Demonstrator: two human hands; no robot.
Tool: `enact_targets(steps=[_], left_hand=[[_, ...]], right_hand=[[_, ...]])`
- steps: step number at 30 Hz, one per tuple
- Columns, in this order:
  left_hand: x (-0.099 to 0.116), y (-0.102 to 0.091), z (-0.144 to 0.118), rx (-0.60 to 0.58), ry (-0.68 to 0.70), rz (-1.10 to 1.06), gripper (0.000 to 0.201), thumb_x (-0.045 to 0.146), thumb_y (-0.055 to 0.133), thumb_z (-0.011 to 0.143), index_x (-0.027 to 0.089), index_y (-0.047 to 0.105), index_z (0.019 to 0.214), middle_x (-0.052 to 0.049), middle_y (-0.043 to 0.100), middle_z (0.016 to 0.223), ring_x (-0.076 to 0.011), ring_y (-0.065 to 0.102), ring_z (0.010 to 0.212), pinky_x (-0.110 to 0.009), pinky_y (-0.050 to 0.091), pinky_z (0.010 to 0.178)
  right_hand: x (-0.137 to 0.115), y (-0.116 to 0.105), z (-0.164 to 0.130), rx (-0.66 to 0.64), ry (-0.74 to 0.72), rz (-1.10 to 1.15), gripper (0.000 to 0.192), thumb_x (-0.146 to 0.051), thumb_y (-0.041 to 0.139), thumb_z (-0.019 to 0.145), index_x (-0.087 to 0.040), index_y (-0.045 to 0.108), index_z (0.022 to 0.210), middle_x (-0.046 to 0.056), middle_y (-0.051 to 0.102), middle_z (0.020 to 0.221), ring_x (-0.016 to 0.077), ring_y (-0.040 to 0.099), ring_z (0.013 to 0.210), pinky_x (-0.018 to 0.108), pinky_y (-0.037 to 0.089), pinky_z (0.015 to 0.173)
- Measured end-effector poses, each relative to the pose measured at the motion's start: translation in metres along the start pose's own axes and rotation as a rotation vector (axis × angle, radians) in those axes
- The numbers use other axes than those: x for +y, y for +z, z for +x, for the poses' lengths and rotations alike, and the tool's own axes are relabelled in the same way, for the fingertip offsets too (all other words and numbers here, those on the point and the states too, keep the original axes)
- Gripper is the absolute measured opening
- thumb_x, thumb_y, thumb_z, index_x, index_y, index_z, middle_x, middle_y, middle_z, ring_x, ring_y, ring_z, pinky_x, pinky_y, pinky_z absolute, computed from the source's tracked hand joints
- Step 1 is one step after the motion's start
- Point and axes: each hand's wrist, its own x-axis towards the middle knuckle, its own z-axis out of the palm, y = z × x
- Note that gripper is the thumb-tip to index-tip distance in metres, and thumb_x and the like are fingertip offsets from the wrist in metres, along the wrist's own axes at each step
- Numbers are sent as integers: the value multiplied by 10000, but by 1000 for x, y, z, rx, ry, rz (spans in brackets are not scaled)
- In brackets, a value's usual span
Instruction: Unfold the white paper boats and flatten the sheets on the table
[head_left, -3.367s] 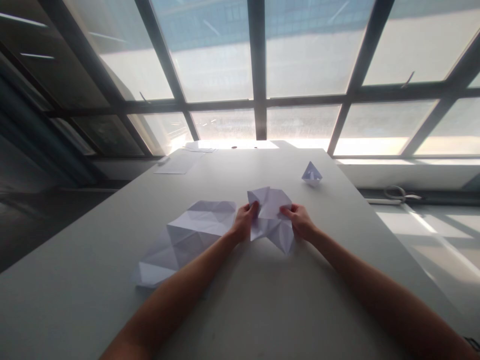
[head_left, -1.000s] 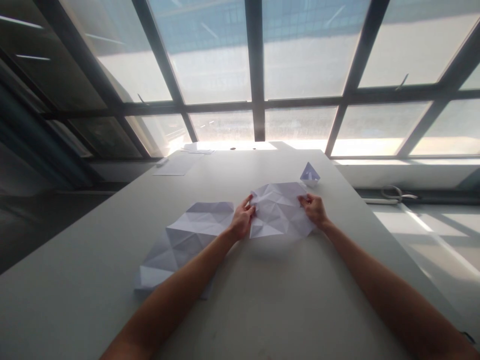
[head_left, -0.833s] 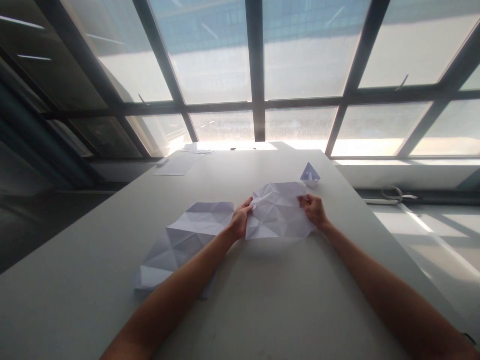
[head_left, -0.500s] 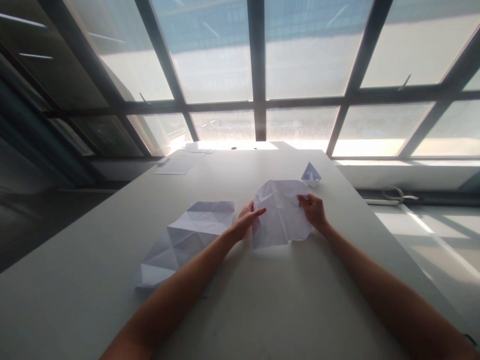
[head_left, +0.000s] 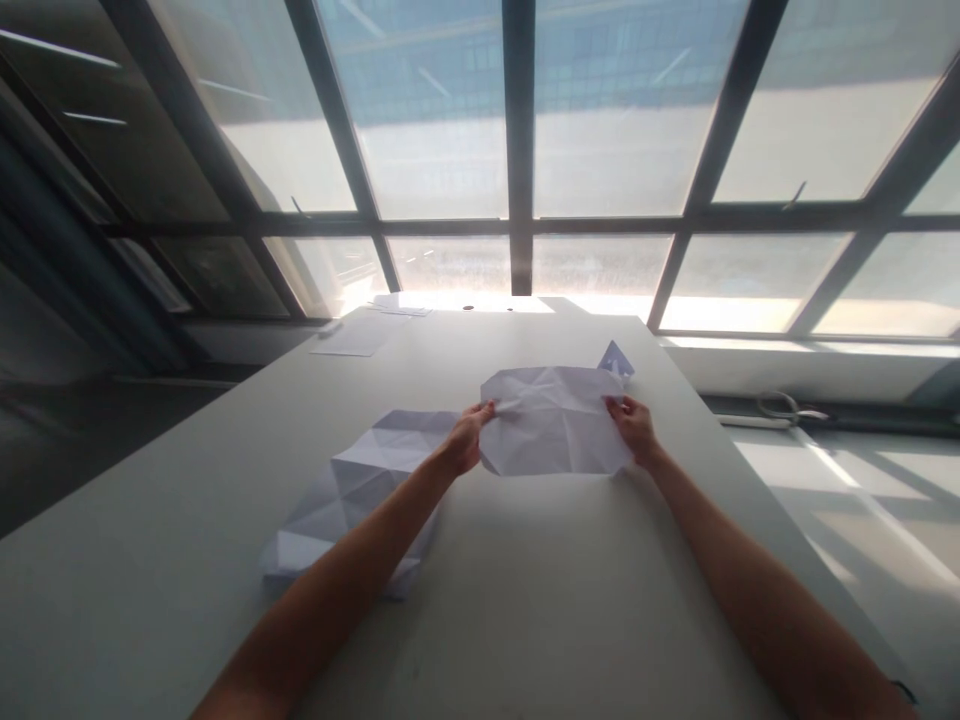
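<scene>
Between my two hands a creased sheet of white paper [head_left: 555, 420] is held stretched out above the table, its corners looking cut or folded off. My left hand [head_left: 466, 435] pinches its left edge, thumb on top. On the right edge my right hand [head_left: 632, 425] grips in the same way. A larger sheet of creased paper [head_left: 375, 455] lies on the table under and beside my left forearm, which hides part of it. Just behind the held sheet stands a small folded paper boat [head_left: 616, 360], its lower part partly covered.
The white table [head_left: 540, 600] reaches to the window wall. Flat paper sheets [head_left: 351, 335] lie at its far left. Beyond the right edge, a coiled cable [head_left: 780, 405] rests near the wall.
My left hand has moved left and the held sheet is now spread wider and flatter. My right hand keeps its grip on the right edge. The view has tilted up slightly.
</scene>
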Motion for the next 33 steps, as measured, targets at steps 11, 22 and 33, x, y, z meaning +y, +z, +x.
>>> enact_targets(steps=[11,22,33], left_hand=[[77,-47,-118,12,72,184,260,106,722,738,99,671,993,-109,721,914,-183,686,745,-248,551,669],[121,-190,-254,509,387,198,374,181,717,690,140,644,1054,-36,698,808,-136,659,649,-192,528,545],[137,-337,-338,576,284,788,469,334,603,769,115,644,1182,11,600,494,-134,551,410,-206,446,424]], right_hand=[[-60,42,-82,-394,217,80,508,-496,767,635,-167,675,1011,83,721,808,213,641,582,299,494,486],[-78,233,-133,-464,199,-26,312,-381,741,658,-182,659,885,94,712,890,183,653,721,265,504,576],[-54,456,-118,-415,-24,-389,219,-299,708,666,-155,662,824,58,660,722,165,595,633,257,444,561]])
